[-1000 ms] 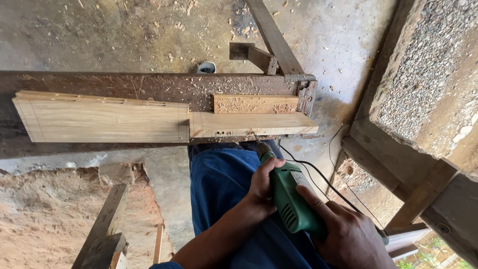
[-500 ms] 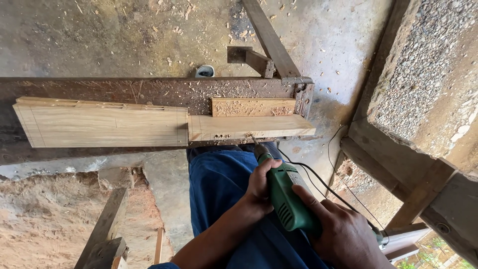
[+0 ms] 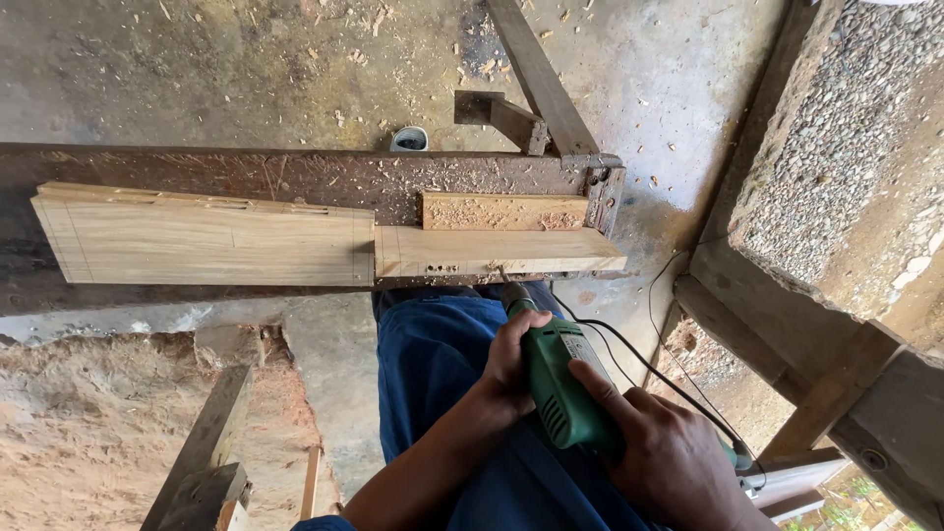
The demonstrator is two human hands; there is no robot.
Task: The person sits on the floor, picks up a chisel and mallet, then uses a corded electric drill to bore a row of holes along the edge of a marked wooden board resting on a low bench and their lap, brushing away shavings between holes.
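Note:
A green electric drill [image 3: 560, 379] points its bit at the near edge of a pale wooden board [image 3: 295, 244] lying on a dark workbench beam [image 3: 246, 169]. My right hand [image 3: 678, 462] grips the drill's rear handle. My left hand [image 3: 513, 362] wraps the drill's front body from the left. The narrower right part of the board shows small drilled holes [image 3: 441, 267] just left of the bit. A short wood block [image 3: 503, 210] covered in shavings lies behind that part.
A black power cord [image 3: 649, 364] runs from the drill to the right. A stone and timber wall [image 3: 836, 216] stands at the right. A small white cup [image 3: 409, 140] sits behind the beam. Wooden bench legs [image 3: 202, 462] stand at lower left. Blue trousers [image 3: 442, 393] are below the bench.
The drill and both hands have shifted slightly left and toward the board's edge; the bit now sits close to the edge by the drilled holes.

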